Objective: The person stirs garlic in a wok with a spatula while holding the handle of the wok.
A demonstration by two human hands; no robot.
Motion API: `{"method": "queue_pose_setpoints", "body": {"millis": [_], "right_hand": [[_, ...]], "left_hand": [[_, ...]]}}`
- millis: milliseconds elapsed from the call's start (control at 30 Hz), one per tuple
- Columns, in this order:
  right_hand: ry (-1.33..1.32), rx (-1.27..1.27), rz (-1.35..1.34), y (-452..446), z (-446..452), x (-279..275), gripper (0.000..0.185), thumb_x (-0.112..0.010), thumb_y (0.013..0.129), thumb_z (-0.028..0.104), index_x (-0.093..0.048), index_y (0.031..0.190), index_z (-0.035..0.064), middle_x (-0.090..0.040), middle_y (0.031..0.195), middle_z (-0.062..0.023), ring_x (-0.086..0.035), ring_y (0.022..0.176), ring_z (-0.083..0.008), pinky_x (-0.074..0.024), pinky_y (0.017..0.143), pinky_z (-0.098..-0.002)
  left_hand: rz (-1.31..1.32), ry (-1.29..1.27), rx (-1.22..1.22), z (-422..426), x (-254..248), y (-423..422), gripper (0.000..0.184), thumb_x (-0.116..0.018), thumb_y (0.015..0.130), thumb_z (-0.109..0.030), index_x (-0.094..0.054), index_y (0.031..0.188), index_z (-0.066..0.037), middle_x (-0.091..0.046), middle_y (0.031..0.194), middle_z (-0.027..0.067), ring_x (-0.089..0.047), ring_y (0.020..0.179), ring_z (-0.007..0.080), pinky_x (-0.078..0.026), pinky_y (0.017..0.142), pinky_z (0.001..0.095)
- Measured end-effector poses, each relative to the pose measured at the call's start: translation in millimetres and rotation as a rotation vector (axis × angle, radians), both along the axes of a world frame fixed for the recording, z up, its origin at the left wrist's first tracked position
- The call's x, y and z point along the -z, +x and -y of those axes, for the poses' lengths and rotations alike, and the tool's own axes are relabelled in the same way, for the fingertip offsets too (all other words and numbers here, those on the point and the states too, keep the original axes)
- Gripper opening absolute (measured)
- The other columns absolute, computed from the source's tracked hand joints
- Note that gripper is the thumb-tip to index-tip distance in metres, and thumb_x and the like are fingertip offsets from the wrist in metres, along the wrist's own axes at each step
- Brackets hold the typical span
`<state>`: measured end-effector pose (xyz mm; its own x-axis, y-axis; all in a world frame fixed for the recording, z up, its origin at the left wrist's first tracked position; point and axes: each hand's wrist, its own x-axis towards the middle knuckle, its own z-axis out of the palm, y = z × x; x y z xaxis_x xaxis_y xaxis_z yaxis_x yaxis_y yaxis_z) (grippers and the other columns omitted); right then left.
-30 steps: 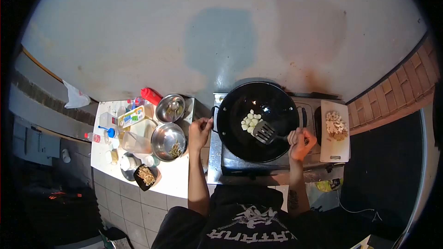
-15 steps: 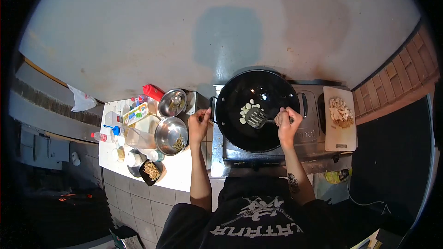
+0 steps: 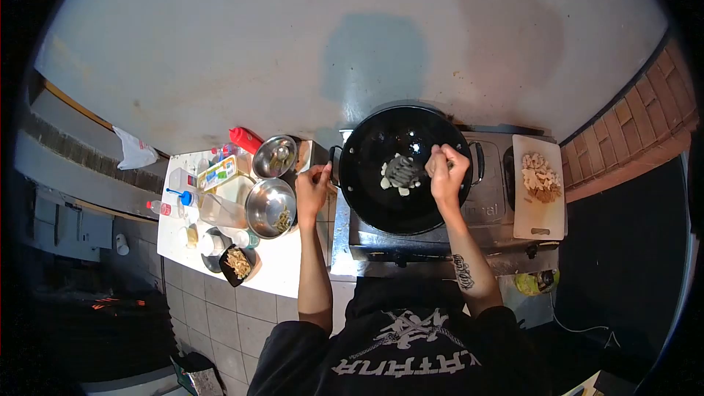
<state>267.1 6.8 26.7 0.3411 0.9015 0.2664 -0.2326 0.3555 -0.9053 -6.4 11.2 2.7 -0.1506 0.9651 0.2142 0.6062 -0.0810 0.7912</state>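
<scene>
A black wok [image 3: 403, 216] stands on the metal stove [image 3: 433, 243], with several pale white pieces [image 3: 386, 182] at its middle. My right hand [image 3: 447, 171] is closed round the handle of a dark slotted spatula [image 3: 403, 171], held over the wok. The spatula's blade is blurred and lies over part of the pieces. At the wok's left side, my left hand [image 3: 313, 185] is closed on the left wok handle [image 3: 335, 166].
A white cutting board [image 3: 539, 209] with chopped pale pieces lies at the right. On the white table [image 3: 282, 275] at the left are two steel bowls [image 3: 270, 208], bottles, a red squeeze bottle [image 3: 244, 139] and a black dish of food [image 3: 236, 265].
My right hand has moved left and up over the wok, and the spatula has turned and blurred. The pale pieces have shifted under it. My left hand has stayed at the wok's handle.
</scene>
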Motion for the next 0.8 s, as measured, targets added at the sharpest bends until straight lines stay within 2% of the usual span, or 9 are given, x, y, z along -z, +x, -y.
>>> {"method": "queue_pose_setpoints", "body": {"millis": [167, 300, 400, 500, 567, 667, 800], "right_hand": [[-0.024, -0.007, 0.204, 4, -1, 13, 0.035, -0.054, 0.085, 0.0, -0.034, 0.056, 0.0021, -0.035, 0.05, 0.0026, -0.034, 0.049, -0.0037, -0.0247, 0.044, -0.0274], [-0.016, -0.028, 0.13, 9, 2, 0, 0.036, -0.054, 0.085, -0.001, -0.033, 0.055, 0.0032, -0.035, 0.05, 0.0029, -0.034, 0.047, -0.0036, -0.0239, 0.043, -0.0269], [0.078, -0.061, -0.089, 13, 11, -14, 0.04, -0.05, 0.087, -0.004, -0.029, 0.054, 0.0079, -0.031, 0.049, 0.0049, -0.027, 0.044, -0.0022, -0.0203, 0.041, -0.0243], [0.128, -0.079, -0.144, 20, 20, -21, 0.04, -0.049, 0.086, -0.005, -0.029, 0.054, 0.0085, -0.029, 0.049, 0.0055, -0.025, 0.044, -0.0017, -0.019, 0.041, -0.0239], [0.102, -0.098, -0.145, 22, 28, -19, 0.04, -0.049, 0.086, -0.004, -0.028, 0.054, 0.0081, -0.029, 0.049, 0.0055, -0.026, 0.043, -0.002, -0.0182, 0.041, -0.0245], [0.055, -0.08, 0.045, 22, 39, -7, 0.04, -0.051, 0.084, -0.003, -0.026, 0.055, 0.0072, -0.029, 0.049, 0.0054, -0.027, 0.043, -0.0024, -0.0179, 0.041, -0.0256], [0.017, -0.082, 0.034, 23, 47, 9, 0.04, -0.051, 0.085, -0.003, -0.024, 0.057, 0.0075, -0.028, 0.05, 0.0053, -0.027, 0.044, -0.0024, -0.0177, 0.041, -0.0259]], "left_hand": [[-0.01, -0.05, -0.044, 4, -13, 6, 0.033, -0.065, 0.089, -0.028, -0.067, 0.086, 0.005, -0.056, 0.056, 0.0074, -0.047, 0.054, 0.0088, -0.04, 0.052, 0.0279], [-0.017, -0.015, -0.042, -1, -6, 4, 0.033, -0.066, 0.088, -0.028, -0.067, 0.085, 0.005, -0.056, 0.056, 0.0078, -0.048, 0.054, 0.0091, -0.041, 0.053, 0.0285], [-0.04, -0.046, -0.044, -1, -5, 1, 0.033, -0.066, 0.088, -0.029, -0.067, 0.085, 0.005, -0.056, 0.056, 0.0079, -0.048, 0.053, 0.0097, -0.041, 0.052, 0.0288], [-0.053, 0.009, -0.01, -2, -1, 1, 0.033, -0.066, 0.088, -0.028, -0.067, 0.084, 0.005, -0.055, 0.055, 0.0074, -0.047, 0.052, 0.0101, -0.04, 0.051, 0.029], [-0.057, 0.034, -0.02, -1, -3, 2, 0.033, -0.066, 0.088, -0.028, -0.067, 0.083, 0.005, -0.054, 0.054, 0.0071, -0.046, 0.052, 0.0102, -0.039, 0.05, 0.0292], [-0.05, -0.064, -0.017, -1, -10, 3, 0.033, -0.066, 0.088, -0.027, -0.067, 0.082, 0.005, -0.055, 0.055, 0.0079, -0.047, 0.052, 0.01, -0.04, 0.051, 0.029], [-0.083, -0.02, -0.045, 3, -13, 7, 0.031, -0.065, 0.089, -0.025, -0.066, 0.082, 0.005, -0.056, 0.056, 0.0081, -0.049, 0.052, 0.0097, -0.04, 0.052, 0.0286]]}}
